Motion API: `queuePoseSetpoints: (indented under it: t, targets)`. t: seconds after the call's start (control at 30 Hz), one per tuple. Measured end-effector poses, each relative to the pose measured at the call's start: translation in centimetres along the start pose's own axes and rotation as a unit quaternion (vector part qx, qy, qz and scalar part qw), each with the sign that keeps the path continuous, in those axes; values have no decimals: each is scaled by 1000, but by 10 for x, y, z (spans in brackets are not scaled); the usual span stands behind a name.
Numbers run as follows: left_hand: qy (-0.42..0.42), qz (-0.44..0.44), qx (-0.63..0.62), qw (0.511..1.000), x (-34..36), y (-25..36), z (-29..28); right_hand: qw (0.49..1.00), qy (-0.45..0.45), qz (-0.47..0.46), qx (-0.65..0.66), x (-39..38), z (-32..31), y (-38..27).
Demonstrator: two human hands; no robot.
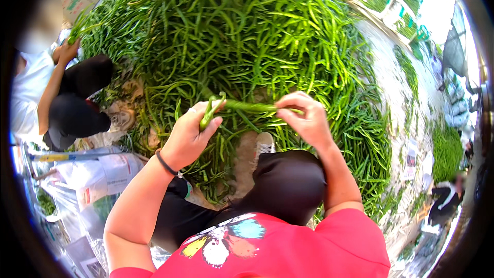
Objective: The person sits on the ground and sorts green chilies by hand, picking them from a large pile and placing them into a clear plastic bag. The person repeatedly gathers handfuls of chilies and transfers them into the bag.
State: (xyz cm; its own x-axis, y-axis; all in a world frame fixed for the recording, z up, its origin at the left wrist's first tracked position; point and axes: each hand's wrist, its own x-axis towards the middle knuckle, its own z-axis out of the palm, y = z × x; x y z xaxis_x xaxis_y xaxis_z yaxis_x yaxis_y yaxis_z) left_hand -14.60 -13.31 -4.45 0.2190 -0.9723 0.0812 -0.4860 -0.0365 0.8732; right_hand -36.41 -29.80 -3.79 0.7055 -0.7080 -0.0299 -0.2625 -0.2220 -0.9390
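My left hand (196, 127) is closed around a few long green chili peppers (209, 111); their curled ends stick up between thumb and fingers. A short way to the right, my right hand (304, 118) pinches the end of a long green pepper (252, 106) that stretches across from the left hand. Both hands are raised over my lap, at the near edge of a large heap of green chili peppers (231, 36). The fingers of my left hand partly hide how many peppers it holds.
To the left a person in a white top (33, 82) sits beside the heap, a bunch of peppers in hand. Clear plastic bags (108, 172) lie at my left. Printed cartons (391, 10) stand at the far right, and a smaller pepper pile (446, 152) lies near the right rim.
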Motion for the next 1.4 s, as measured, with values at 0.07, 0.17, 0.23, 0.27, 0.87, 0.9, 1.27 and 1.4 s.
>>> queuePoseSetpoints:
  t: [0.07,0.17,0.23,0.27,0.87,0.9,1.27,1.4]
  targets:
    - [-13,58,55,997,0,1,8,992,-90,-57,74,12,12,-9]
    - [-120,1,-9,993,4,1,21,961,-177,-85,193,24,19,-15]
    - [-151,-91,-100,979,4,-4,20,906,-259,2,336,39,21,-1]
    - [-151,-145,-128,969,4,-1,15,897,-283,12,340,52,20,18]
    - [36,-263,-402,876,26,-13,-30,864,29,32,-501,212,6,256]
    - [45,-270,-404,873,26,-15,-31,851,-13,39,-523,212,4,255]
    - [35,-297,-516,802,10,-25,-27,943,-242,206,101,71,30,97]
    - [45,-285,-524,801,6,-28,-24,933,-336,108,66,61,55,16]
